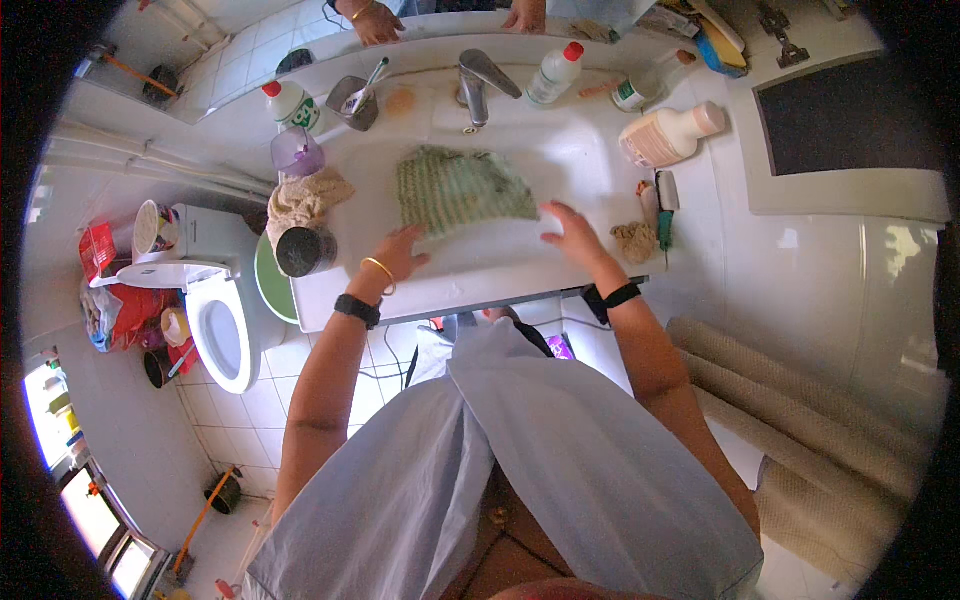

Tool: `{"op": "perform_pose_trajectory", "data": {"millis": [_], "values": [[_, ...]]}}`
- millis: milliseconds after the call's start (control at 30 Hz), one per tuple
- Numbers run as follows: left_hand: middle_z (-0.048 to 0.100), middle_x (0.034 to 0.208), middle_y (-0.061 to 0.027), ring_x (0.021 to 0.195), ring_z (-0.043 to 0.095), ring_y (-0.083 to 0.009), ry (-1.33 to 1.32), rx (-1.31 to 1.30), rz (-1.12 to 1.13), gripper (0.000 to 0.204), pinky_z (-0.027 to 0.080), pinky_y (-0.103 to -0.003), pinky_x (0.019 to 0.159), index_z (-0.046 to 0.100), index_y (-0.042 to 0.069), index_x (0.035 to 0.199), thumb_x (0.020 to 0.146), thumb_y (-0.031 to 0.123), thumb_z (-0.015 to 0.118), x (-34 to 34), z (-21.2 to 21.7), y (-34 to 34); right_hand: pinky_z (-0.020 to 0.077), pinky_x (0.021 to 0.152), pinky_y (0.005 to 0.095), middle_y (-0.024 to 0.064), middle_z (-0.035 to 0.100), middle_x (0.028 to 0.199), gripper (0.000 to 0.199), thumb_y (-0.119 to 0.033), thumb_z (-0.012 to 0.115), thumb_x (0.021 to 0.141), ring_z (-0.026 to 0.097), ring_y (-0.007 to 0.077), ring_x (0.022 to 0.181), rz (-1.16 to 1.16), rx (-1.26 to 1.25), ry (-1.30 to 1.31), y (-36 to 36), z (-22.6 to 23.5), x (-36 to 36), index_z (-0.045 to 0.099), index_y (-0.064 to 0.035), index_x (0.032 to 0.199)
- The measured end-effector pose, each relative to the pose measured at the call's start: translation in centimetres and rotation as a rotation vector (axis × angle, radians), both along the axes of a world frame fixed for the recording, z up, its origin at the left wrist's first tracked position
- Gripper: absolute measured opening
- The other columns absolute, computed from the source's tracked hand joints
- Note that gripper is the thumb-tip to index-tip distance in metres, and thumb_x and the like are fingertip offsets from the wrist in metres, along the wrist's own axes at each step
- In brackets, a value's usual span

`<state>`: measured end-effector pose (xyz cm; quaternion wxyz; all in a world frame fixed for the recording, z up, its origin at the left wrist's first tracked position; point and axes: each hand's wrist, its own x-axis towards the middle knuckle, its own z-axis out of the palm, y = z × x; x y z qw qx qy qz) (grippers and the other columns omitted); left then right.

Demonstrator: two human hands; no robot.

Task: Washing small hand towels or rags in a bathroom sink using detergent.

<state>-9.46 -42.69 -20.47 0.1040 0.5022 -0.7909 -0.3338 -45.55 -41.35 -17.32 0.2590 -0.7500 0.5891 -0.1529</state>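
A green and pale striped cloth (465, 188) lies spread out in the white sink basin (460, 265), below the tap (484, 85). My left hand (400, 255) is open near the cloth's lower left corner, fingers pointing inward. On the other side my right hand (575, 236) is open too, with its fingertips close to the cloth's right edge. Whether either hand touches the cloth is hard to tell. Nothing is held in them.
Left of the basin stand a dark jar (304, 251), a beige cloth (308, 197), a purple cup (297, 152) and a grey toothbrush cup (354, 103). To the right are a lotion bottle (672, 135) and a red-capped bottle (556, 74). A toilet (222, 330) stands at the left.
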Motion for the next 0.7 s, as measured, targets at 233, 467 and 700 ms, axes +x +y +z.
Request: {"op": "perform_pose_trajectory", "data": {"millis": [233, 467, 700], "values": [[0.046, 0.131, -0.0144, 0.120, 0.043, -0.0341, 0.489, 0.808, 0.763, 0.059, 0.033, -0.043, 0.101, 0.040, 0.008, 0.132, 0.081, 0.032, 0.058, -0.2, -10.4, -4.5, 0.0375, 0.099, 0.0404, 0.0215, 0.049, 0.127, 0.066, -0.038, 0.068, 0.078, 0.045, 0.0347, 0.119, -0.314, 0.273, -0.089, -4.8, -8.7, 0.5, 0.043, -0.0074, 0.131], [0.035, 0.143, -0.0072, 0.127, 0.034, -0.0311, 0.629, 0.896, 1.191, 0.057, 0.023, -0.051, 0.104, 0.035, 0.017, 0.137, 0.092, 0.052, 0.040, 0.1, -10.5, -7.0, 0.0361, 0.099, 0.0426, 0.0219, 0.047, 0.128, 0.068, -0.041, 0.070, 0.075, 0.045, 0.0351, 0.118, -0.672, 0.247, 0.243, -12.2, -15.6, 2.1, 0.045, -0.0076, 0.129], [0.051, 0.120, -0.0075, 0.110, 0.046, -0.0258, 1.004, 1.056, 1.365, 0.052, 0.039, -0.047, 0.088, 0.045, 0.013, 0.122, 0.090, 0.055, 0.041, -5.1, -12.9, -6.7, 0.0407, 0.090, 0.0454, 0.0233, 0.052, 0.120, 0.042, -0.015, 0.063, 0.080, 0.049, 0.0375, 0.111, -0.192, 0.201, -0.409, -10.3, -18.0, 16.2, 0.049, -0.0045, 0.119]]}}
